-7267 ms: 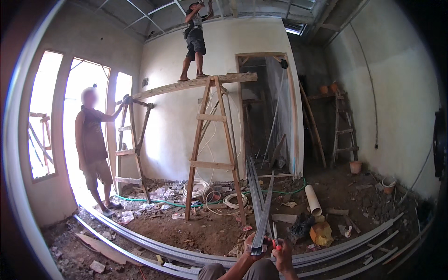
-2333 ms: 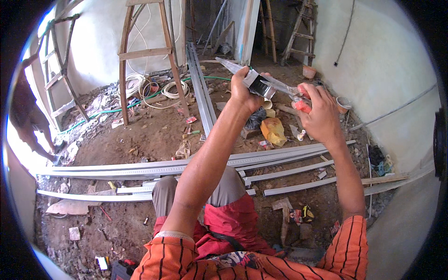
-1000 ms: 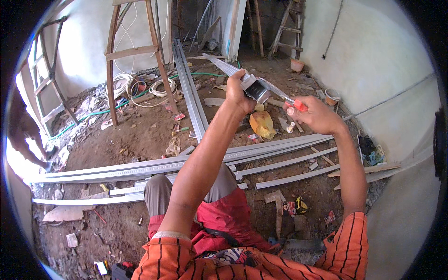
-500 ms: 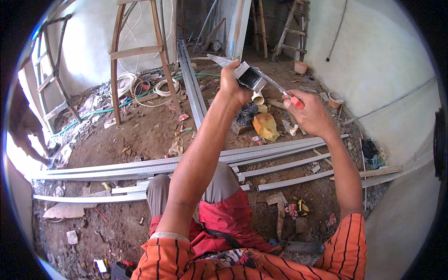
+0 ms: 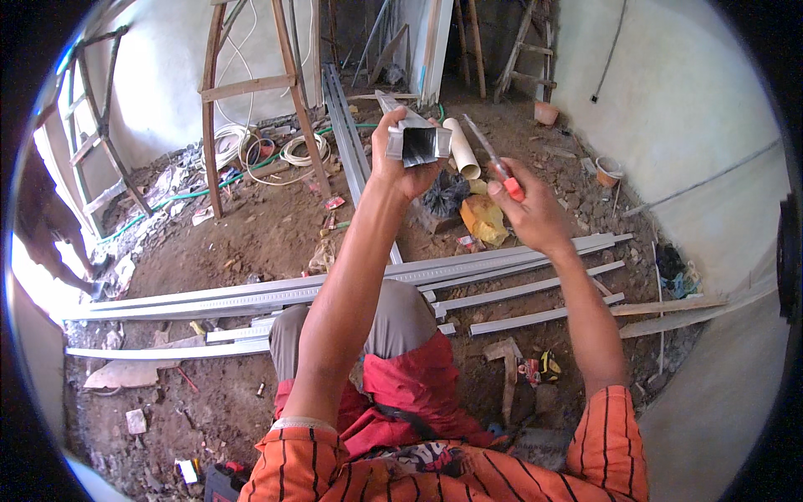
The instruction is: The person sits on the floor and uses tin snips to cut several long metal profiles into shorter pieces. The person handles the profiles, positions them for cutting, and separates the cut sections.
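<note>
My left hand [image 5: 401,163] is wrapped round a silver metal channel [image 5: 431,134], held up in front of me. Its hollow, dark end faces me, and its length runs away past the thumb. To the right of it, my right hand [image 5: 529,209] grips a slim tool [image 5: 483,144] with a narrow grey blade and a red handle. The blade points up and to the left, apart from the channel; whether it is a file or another bladed tool I cannot tell. Beyond the two hands, a cream plastic pipe [image 5: 462,151] lies on the ground.
Long metal profiles [image 5: 251,299] lie across the dirt before my knees, and more [image 5: 355,155] run toward the doorway. A wooden trestle [image 5: 251,87] stands over coiled cable [image 5: 226,149]. A yellow bag [image 5: 485,219] and black plastic bag [image 5: 446,197] lie ahead. A tape measure [image 5: 549,367] is at right.
The tool's blade has come away from the channel's edge and tilted more upright. My left hand has turned the channel, so its hollow end now faces me.
</note>
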`<state>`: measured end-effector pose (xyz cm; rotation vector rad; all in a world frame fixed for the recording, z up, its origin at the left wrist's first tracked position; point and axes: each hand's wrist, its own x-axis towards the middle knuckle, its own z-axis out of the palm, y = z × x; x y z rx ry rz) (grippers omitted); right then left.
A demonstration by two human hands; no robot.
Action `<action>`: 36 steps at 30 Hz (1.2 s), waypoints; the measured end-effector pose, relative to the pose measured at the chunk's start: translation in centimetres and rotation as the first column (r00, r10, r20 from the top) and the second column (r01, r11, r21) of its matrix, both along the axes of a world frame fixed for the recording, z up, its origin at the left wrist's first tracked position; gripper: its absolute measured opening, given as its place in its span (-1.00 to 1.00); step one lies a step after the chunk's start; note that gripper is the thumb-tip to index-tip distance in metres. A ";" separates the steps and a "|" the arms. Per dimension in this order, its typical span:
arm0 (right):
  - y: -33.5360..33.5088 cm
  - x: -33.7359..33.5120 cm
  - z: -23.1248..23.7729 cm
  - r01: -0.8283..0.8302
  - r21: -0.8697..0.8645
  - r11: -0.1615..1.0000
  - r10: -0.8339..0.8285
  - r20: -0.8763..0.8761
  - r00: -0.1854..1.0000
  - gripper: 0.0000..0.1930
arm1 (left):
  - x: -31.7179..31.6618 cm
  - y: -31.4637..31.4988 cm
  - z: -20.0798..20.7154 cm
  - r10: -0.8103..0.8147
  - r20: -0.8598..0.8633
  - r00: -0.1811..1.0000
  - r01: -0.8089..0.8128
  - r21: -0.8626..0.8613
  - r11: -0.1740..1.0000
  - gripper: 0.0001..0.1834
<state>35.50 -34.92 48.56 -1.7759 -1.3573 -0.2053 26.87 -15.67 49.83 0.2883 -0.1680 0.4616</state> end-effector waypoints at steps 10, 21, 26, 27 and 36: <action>3.6 -3.2 -5.5 -0.197 0.033 0.980 0.198 -0.279 0.940 -0.60 | -1.7 0.3 -5.1 0.019 -0.120 0.993 0.002 0.170 0.985 -0.70; 0.3 -0.2 -5.8 0.002 0.070 0.998 -0.010 0.102 0.995 -0.62 | 0.1 -1.8 -7.3 0.017 -0.288 0.958 0.060 0.254 0.965 -0.79; -0.1 0.4 -5.9 -0.047 -0.121 0.991 0.075 0.236 0.969 -0.54 | -0.5 -2.9 -9.3 -0.010 -0.400 0.916 0.158 0.339 0.928 -0.74; 0.2 0.6 -6.2 -0.059 -0.183 0.981 0.098 0.214 0.972 -0.51 | -0.7 -2.9 -9.6 -0.018 -0.401 0.916 0.159 0.320 0.934 -0.74; 1.8 -0.6 -6.9 -0.184 -0.218 0.959 0.233 0.230 0.945 -0.54 | -2.9 -1.5 -10.9 0.039 -0.482 0.875 0.140 0.329 0.934 -0.76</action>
